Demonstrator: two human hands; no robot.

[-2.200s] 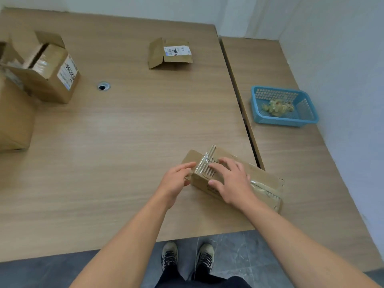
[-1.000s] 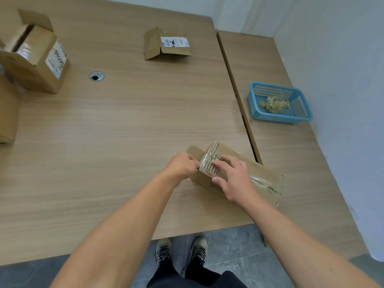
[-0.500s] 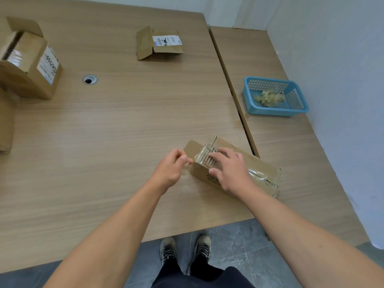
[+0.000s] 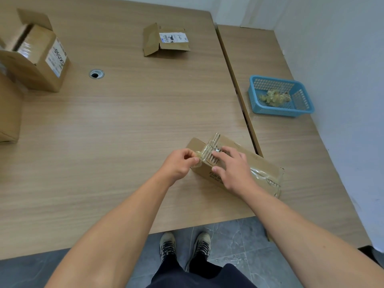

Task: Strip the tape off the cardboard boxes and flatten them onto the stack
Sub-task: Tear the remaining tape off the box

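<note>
The left hand (image 4: 180, 163) pinched clear crinkled tape (image 4: 204, 153) at the end of the long brown cardboard box (image 4: 261, 163). Just right of that pinch, the right hand (image 4: 234, 169) pressed flat, fingers spread. Best peeled low and steadily.

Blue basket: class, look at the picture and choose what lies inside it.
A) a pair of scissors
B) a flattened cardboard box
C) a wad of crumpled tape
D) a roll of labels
C: a yellowish, see-through wad of crumpled tape sits on the floor of the blue basket, and nothing else shows inside it.
</note>
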